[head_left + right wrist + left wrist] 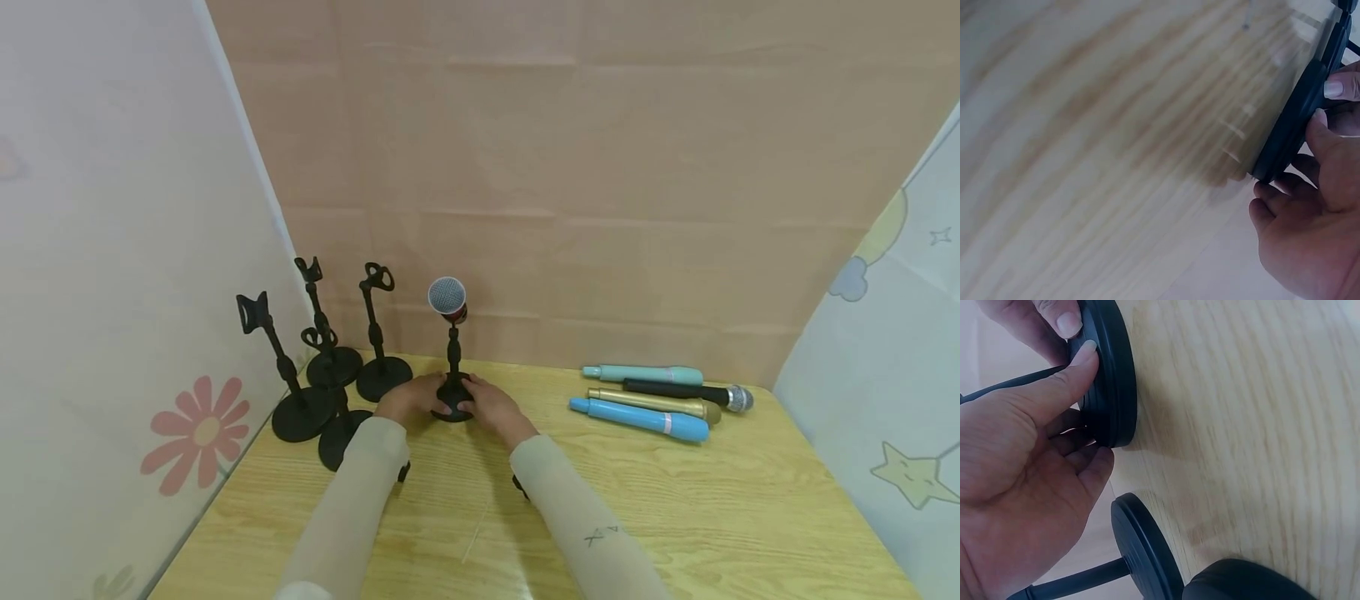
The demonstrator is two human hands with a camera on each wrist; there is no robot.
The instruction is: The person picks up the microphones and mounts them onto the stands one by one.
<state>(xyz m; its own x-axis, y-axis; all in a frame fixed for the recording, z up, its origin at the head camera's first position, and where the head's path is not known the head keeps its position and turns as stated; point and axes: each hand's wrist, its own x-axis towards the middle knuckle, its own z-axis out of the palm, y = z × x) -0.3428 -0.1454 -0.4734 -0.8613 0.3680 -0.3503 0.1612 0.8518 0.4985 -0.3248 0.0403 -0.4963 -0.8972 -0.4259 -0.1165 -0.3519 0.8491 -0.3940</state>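
A microphone with a silver mesh head [447, 295] and some red below it sits in the clip of a black desktop microphone stand [453, 352], which is upright near the back of the table. My left hand [415, 398] grips the left side of its round base [1116, 375], thumb on top and fingers curled at the rim. On the opposite side my right hand [495, 407] holds the same base, its thumb [1319, 128] on the upper face and its fingers around the edge. Both thumbs lie close together in the left wrist view.
Several black microphone stands with bare clips, one of them here [384, 375], cluster at the back left. To the right lie a teal microphone [641, 374], a black one [675, 389], a gold one [648, 402] and a blue one [637, 418]. A brown backdrop [600, 208] closes the rear.
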